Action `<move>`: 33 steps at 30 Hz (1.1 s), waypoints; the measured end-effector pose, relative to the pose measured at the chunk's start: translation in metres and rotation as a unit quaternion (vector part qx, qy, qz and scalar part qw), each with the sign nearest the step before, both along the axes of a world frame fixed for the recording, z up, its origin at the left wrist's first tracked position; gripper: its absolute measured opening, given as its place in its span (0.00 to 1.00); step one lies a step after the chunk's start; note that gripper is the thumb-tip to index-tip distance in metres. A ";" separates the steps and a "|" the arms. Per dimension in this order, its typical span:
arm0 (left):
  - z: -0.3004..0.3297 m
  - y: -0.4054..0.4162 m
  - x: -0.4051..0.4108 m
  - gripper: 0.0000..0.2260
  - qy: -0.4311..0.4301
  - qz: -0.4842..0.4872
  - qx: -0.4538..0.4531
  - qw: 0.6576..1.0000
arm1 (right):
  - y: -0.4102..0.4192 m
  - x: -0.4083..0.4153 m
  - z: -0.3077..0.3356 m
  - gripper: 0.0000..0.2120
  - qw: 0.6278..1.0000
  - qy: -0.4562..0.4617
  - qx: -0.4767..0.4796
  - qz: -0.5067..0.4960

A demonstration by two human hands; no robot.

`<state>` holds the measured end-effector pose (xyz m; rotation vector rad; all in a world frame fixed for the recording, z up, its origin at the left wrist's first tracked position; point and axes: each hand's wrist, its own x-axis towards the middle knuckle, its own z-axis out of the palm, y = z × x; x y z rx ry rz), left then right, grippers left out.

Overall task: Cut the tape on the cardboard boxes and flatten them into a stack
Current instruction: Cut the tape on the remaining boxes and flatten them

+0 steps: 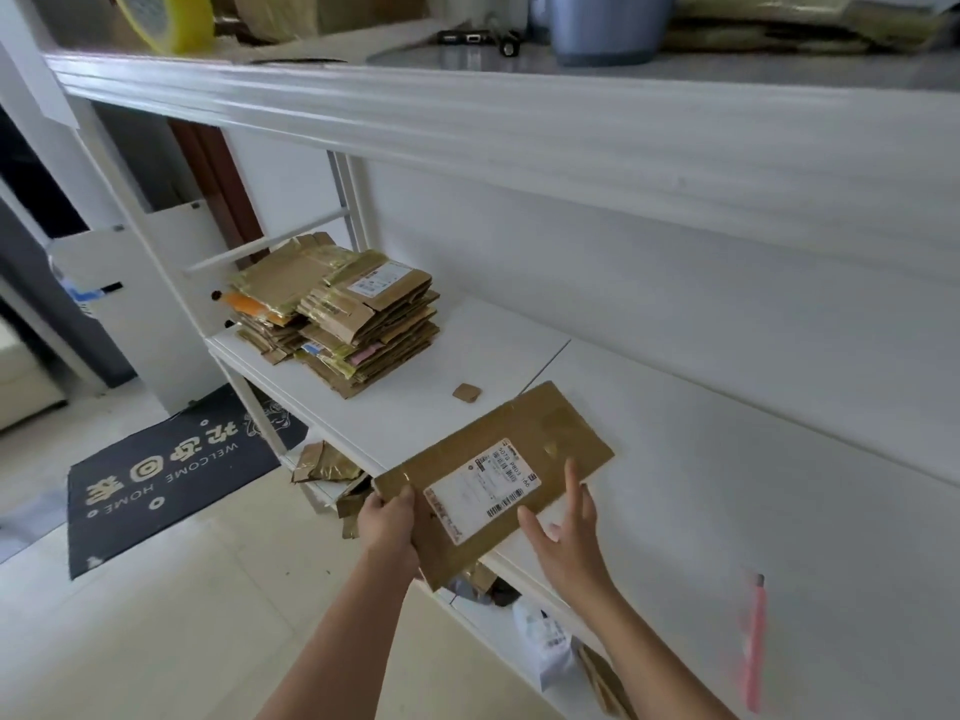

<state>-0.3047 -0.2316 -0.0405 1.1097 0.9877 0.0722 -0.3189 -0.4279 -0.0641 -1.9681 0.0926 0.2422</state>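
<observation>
A flattened brown cardboard box [519, 433] with a white shipping label lies tilted over the front edge of the white shelf [467, 345]. My left hand [387, 522] grips its near left corner. My right hand [563, 532] hovers over its near right edge, fingers spread, one fingertip touching the cardboard. A stack of flattened boxes [343, 314] sits at the far left end of the shelf. A pink cutter [754, 641] lies on the shelf at the right, apart from both hands.
A small cardboard scrap [466, 393] lies between the stack and the held box. Cardboard and tape scraps [324, 462] sit on the lower shelf. A dark doormat [171, 475] covers the floor at left. The upper shelf holds a blue bucket [608, 28] and yellow tape roll [166, 18].
</observation>
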 end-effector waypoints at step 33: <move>0.045 0.324 0.252 0.19 -0.112 -0.199 0.099 0.969 | 0.330 0.287 0.075 0.33 0.979 -0.111 -0.056 -0.160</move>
